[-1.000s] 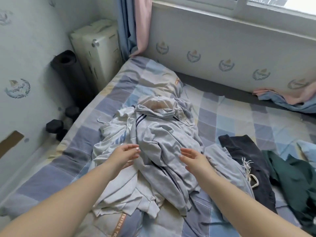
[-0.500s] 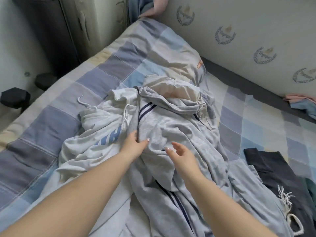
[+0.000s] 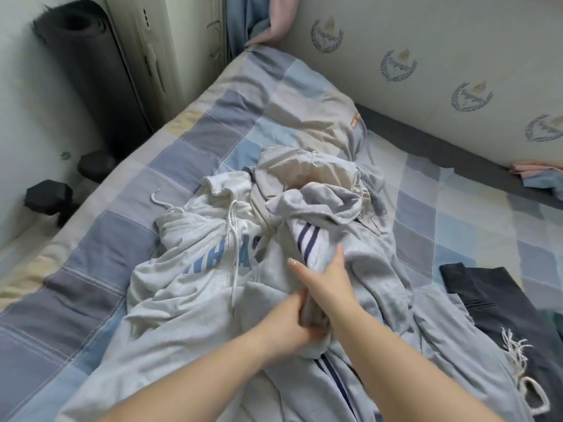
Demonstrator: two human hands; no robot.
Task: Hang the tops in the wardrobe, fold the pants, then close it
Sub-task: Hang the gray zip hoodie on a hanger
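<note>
Where the clothes pile up mid-bed, a grey striped garment (image 3: 344, 239) lies over a white hoodie (image 3: 198, 254) with blue lettering. The right hand (image 3: 327, 275) grips its fabric beside the navy stripes; the left hand (image 3: 288, 318), touching the right, clutches a bunched fold just below. Dark pants (image 3: 499, 306) lie right, on the checked quilt (image 3: 195, 153).
</note>
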